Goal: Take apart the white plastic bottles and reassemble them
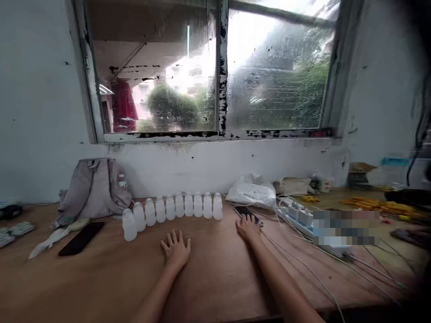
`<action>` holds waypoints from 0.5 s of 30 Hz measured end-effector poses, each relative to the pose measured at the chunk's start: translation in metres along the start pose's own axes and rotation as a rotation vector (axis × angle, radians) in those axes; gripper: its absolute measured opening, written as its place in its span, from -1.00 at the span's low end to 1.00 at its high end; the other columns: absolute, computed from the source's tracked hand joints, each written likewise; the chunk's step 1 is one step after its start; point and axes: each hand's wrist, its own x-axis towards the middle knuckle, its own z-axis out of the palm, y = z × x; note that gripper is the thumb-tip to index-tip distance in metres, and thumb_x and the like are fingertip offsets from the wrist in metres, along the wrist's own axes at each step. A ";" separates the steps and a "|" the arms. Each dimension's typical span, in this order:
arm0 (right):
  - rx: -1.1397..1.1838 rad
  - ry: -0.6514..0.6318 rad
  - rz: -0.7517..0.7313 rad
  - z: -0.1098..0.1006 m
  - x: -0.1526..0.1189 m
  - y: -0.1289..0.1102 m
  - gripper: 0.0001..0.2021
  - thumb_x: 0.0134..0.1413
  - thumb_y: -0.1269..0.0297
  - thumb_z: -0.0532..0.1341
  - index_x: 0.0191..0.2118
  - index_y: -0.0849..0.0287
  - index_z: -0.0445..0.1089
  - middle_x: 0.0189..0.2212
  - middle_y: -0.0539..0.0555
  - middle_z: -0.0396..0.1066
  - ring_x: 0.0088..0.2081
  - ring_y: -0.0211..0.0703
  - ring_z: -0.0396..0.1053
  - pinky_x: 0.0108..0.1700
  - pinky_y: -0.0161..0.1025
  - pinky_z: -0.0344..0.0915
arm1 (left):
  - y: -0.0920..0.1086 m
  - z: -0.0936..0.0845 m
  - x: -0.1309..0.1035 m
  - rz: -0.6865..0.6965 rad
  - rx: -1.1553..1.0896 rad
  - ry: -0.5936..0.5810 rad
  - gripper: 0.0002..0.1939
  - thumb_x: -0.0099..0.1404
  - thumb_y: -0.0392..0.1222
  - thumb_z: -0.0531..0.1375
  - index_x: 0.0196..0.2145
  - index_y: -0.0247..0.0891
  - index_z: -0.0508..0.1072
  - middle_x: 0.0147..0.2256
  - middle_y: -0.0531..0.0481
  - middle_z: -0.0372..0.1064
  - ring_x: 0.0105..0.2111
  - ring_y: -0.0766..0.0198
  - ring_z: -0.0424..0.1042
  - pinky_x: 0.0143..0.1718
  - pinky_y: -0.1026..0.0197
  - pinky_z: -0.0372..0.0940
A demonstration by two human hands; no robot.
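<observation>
Palm down on the brown table (208, 269), my left hand (177, 249) has its fingers spread and holds nothing. Just beyond it stands a curved row of several white, translucent bottles (170, 207), all upright; the leftmost bottle (129, 225) is nearest to me. My right hand (248, 228) lies flat with fingers apart, at the near edge of a dark phone (243, 211). Its fingertips overlap the phone; whether they press on it I cannot tell. A pale cable runs from beside the phone toward the front edge.
A grey backpack (96, 190), a black flat slab (81, 238) and a white strip of plastic (50, 242) lie at left. Right of the bottles are a clear plastic bag (252, 193), a power strip (296, 217) with tangled cables, and yellow items (373, 205). A window (220, 67) is behind.
</observation>
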 end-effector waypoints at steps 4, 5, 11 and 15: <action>-0.018 0.056 -0.026 -0.002 -0.003 -0.002 -0.50 0.09 0.17 -0.07 0.09 0.39 0.08 0.11 0.32 0.04 0.13 0.19 -0.09 0.04 0.17 -0.24 | 0.001 0.004 0.003 -0.007 -0.007 -0.003 -0.37 0.21 0.11 -0.22 0.15 -0.27 0.04 0.17 -0.25 -0.11 0.16 -0.17 -0.18 0.03 -0.31 -0.31; -0.021 0.077 -0.051 -0.004 -0.005 -0.003 -0.52 0.10 0.19 -0.08 0.09 0.38 0.08 0.12 0.32 0.03 0.13 0.16 -0.10 0.05 0.14 -0.26 | 0.002 0.004 0.003 -0.009 -0.008 -0.001 -0.37 0.21 0.10 -0.21 0.15 -0.27 0.04 0.17 -0.25 -0.11 0.16 -0.17 -0.18 0.03 -0.31 -0.31; -0.008 0.081 -0.253 -0.020 -0.022 -0.011 -0.71 0.13 0.32 -0.09 -0.17 0.31 0.30 -0.13 0.30 0.30 -0.03 0.03 0.13 -0.01 -0.11 -0.10 | 0.001 0.002 0.001 -0.007 -0.026 0.008 -0.39 0.21 0.08 -0.19 0.14 -0.28 0.07 0.17 -0.25 -0.10 0.16 -0.17 -0.19 0.03 -0.31 -0.35; 0.026 0.012 -0.377 -0.020 -0.033 -0.023 -0.76 0.12 0.31 -0.04 -0.26 0.26 0.33 -0.24 0.21 0.37 -0.13 -0.07 0.22 -0.11 -0.25 0.01 | -0.001 0.002 0.001 0.007 -0.067 0.010 -0.39 0.20 0.08 -0.17 0.12 -0.31 0.11 0.16 -0.27 -0.08 0.15 -0.19 -0.18 0.03 -0.32 -0.35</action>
